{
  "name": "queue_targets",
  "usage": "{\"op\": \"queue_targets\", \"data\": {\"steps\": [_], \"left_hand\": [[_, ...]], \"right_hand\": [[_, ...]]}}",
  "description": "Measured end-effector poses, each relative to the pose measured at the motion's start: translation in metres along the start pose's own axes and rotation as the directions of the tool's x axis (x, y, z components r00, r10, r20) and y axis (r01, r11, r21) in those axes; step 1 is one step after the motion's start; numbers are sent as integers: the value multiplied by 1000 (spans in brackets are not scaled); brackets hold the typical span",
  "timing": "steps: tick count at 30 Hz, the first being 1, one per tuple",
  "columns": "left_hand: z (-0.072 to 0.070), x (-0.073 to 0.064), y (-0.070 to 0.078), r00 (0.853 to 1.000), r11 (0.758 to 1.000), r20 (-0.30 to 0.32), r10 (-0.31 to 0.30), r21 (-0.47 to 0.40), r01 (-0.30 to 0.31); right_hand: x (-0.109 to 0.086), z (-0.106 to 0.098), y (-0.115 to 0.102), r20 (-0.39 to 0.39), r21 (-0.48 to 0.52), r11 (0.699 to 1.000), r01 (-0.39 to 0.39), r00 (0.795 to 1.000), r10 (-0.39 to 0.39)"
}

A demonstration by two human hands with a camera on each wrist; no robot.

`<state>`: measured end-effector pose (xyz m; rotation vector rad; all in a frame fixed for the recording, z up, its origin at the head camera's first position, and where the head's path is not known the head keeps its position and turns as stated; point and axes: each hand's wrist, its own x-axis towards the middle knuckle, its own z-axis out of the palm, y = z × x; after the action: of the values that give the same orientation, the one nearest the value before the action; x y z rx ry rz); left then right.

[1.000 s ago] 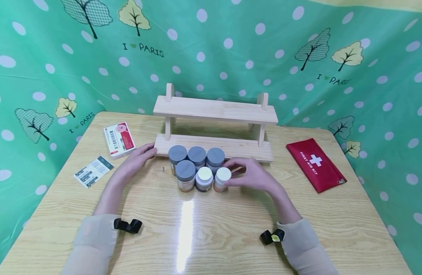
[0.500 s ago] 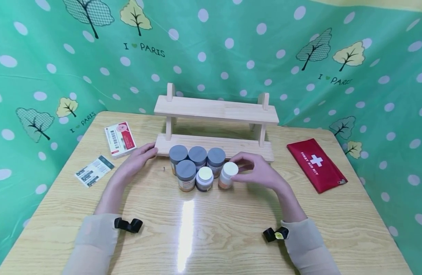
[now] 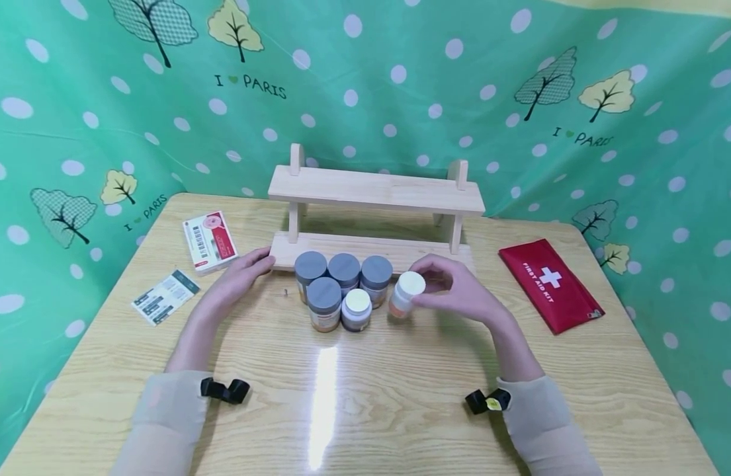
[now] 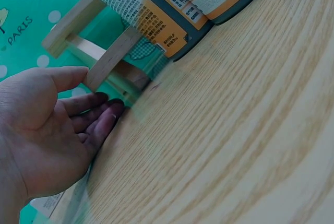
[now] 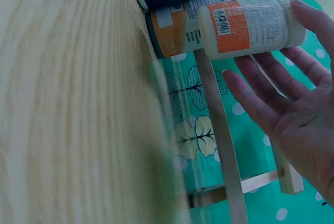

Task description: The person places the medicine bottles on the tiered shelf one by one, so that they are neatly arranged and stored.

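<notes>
In the head view my right hand point(image 3: 457, 291) pinches a white pill bottle point(image 3: 405, 294) by its cap, thumb and fingers on opposite sides. The bottle has an orange and white label point(image 5: 245, 25), leans slightly and hangs just above the table. My left hand point(image 3: 240, 274) rests at the left end of the wooden two-tier shelf point(image 3: 371, 254), thumb tip against the lower board and fingers loosely bent, as the left wrist view shows. Beside the held bottle stand several grey-capped bottles point(image 3: 325, 297) and a small white-capped bottle point(image 3: 356, 309), grouped before the shelf.
A red and white medicine box point(image 3: 210, 241) and a blister-pack-like card point(image 3: 165, 296) lie at the left. A red first aid kit pouch point(image 3: 550, 285) lies at the right. Green patterned cloth point(image 3: 365, 79) hangs behind the table point(image 3: 401, 410).
My right hand has drawn the white pill bottle out of the group, up and to the right, tilting it. My left hand stays at the shelf's end.
</notes>
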<state>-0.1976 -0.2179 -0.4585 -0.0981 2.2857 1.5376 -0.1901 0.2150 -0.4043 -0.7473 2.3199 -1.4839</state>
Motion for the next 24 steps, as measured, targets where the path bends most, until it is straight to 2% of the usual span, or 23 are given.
{"op": "queue_targets", "data": {"steps": [9, 15, 20, 24], "left_hand": [[-1, -2, 0, 1000, 1000, -4, 1, 23, -1], [0, -2, -1, 1000, 1000, 7, 24, -4, -24], [1, -2, -2, 1000, 1000, 7, 21, -10, -21], [0, -1, -2, 1000, 1000, 9, 20, -14, -20]], "right_hand": [[5, -20, -11, 3, 3, 1000, 26, 1000, -26], [12, -37, -25, -9, -30, 999, 13, 1000, -13], [23, -47, -34, -24, -64, 998, -1, 1000, -1], [35, -53, -41, -56, -80, 997, 22, 998, -26]]}}
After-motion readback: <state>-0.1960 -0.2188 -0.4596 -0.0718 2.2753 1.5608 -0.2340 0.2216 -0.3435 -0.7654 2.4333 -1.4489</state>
